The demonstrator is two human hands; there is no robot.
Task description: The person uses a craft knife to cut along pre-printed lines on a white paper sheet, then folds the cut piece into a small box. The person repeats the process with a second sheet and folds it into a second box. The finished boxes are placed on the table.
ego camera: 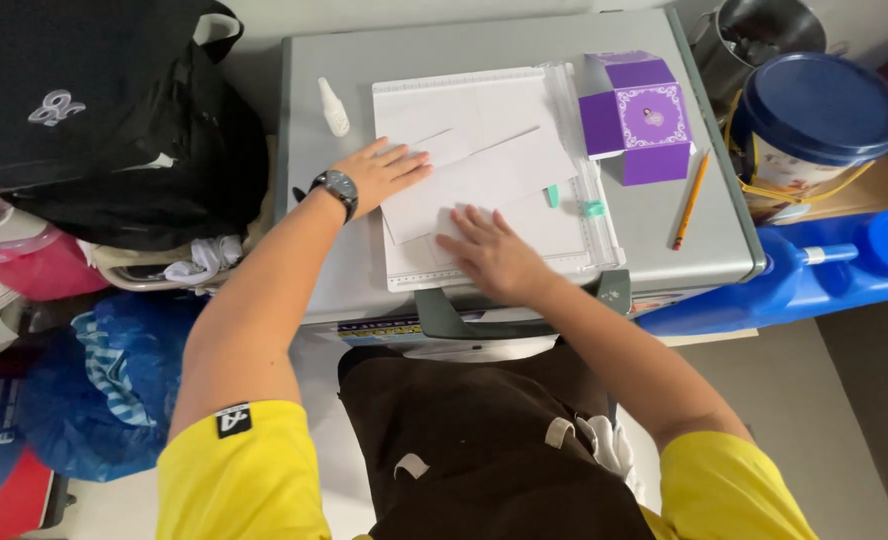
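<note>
Both hands flat, fingers spread, holding nothing: left hand [384, 172] at 10 o'clock, right hand [491, 255] at 6 o'clock on white sheet [484, 180] over scoring board [404, 268]. Keep yr palms pressing evenly, sheet edge square w/ board rail.

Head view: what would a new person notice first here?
Both hands press flat on a white paper sheet lying on a white scoring board: the left hand at its left edge, the right hand at its near edge. At the board's right stands a purple paper box, a yellow pencil beside it.
</note>
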